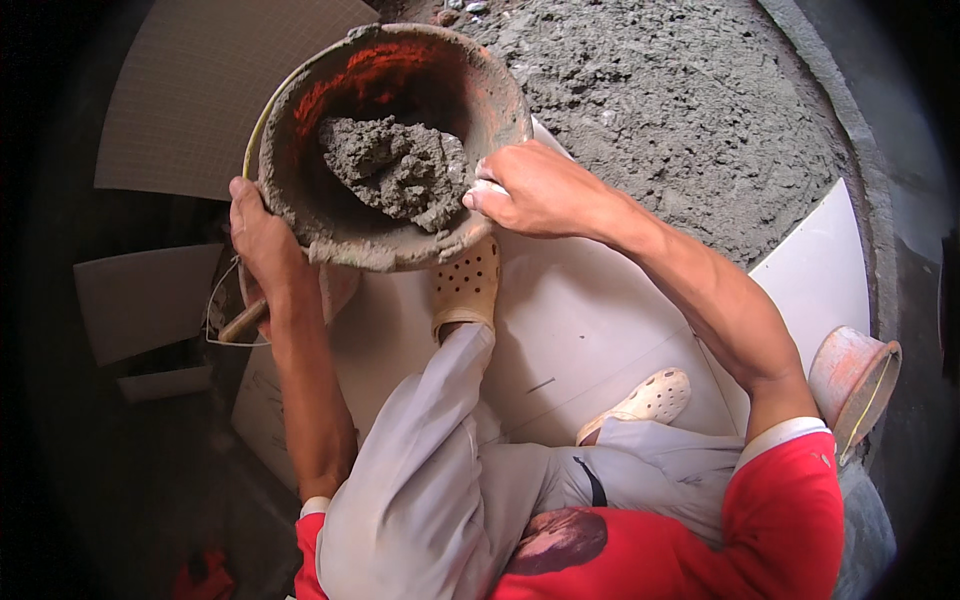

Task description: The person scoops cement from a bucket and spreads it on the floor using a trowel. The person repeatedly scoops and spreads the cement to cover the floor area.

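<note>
A mortar-crusted bucket (480,85) is tipped so that its mouth faces me, with orange showing on its inner wall. A heap of wet grey mortar (395,165) lies inside it. My left hand (265,235) is closed on the bucket's left rim. At the right rim my right hand (520,190) makes a fist around a small whitish piece; what that belongs to is hidden by the fingers and mortar. Below my left hand, a wooden handle (243,320) sticks out beside a second, partly hidden bucket (338,288).
Spread mortar (680,110) covers the floor at the far right, bordered by a raised edge (850,130). My clog-shod feet are on pale tiles (570,310). A small bucket (850,385) lies tilted by my right elbow. More tiles (210,100) are at the left.
</note>
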Demonstrator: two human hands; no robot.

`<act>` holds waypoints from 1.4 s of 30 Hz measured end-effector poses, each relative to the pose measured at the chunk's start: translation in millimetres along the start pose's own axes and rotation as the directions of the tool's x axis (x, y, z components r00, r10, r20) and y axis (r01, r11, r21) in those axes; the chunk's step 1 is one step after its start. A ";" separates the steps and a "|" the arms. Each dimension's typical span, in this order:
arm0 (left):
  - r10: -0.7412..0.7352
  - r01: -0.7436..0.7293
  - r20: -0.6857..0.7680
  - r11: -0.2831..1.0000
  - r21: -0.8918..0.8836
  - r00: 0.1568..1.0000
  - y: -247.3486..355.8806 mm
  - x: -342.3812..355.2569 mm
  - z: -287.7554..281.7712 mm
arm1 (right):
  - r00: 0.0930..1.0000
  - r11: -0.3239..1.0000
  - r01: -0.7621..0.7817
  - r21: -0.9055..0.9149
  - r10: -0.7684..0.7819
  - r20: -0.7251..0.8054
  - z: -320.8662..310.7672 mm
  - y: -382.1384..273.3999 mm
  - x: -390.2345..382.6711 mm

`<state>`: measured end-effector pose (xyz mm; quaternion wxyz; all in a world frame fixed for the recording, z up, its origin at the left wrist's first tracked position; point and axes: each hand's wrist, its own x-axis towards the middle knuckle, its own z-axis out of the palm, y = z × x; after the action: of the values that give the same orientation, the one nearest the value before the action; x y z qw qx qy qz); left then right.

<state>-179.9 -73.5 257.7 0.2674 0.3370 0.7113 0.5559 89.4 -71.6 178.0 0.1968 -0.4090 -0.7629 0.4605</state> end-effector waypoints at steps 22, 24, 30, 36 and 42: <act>-0.108 0.109 0.072 0.994 -0.024 0.992 -20.8 31.6 -19.6 | 0.835 -0.037 -0.309 0.950 0.467 0.290 -93.1 131.0 -140.4; -0.103 0.104 0.101 0.995 -0.010 0.990 -21.1 31.4 -22.3 | 0.882 0.100 -0.279 0.955 0.420 0.214 -107.4 135.8 -152.4; -0.177 0.185 0.095 0.980 -0.079 0.980 -29.9 40.6 -29.3 | 0.584 0.496 -0.679 0.541 0.812 -0.011 -167.1 136.3 -167.7; -0.189 0.189 0.013 0.982 0.029 0.982 -34.1 38.7 -35.3 | 0.554 0.356 -0.669 0.652 0.824 0.118 -97.2 150.3 -143.2; -0.218 0.218 -0.018 0.976 0.006 0.976 -22.7 25.2 -25.8 | 0.528 0.420 -0.705 0.572 0.849 0.029 -76.8 147.5 -127.5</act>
<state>-219.3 -73.2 241.7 0.3191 0.2530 0.7486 0.5232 281.7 -97.1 98.6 0.1603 -0.7051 -0.2936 0.6252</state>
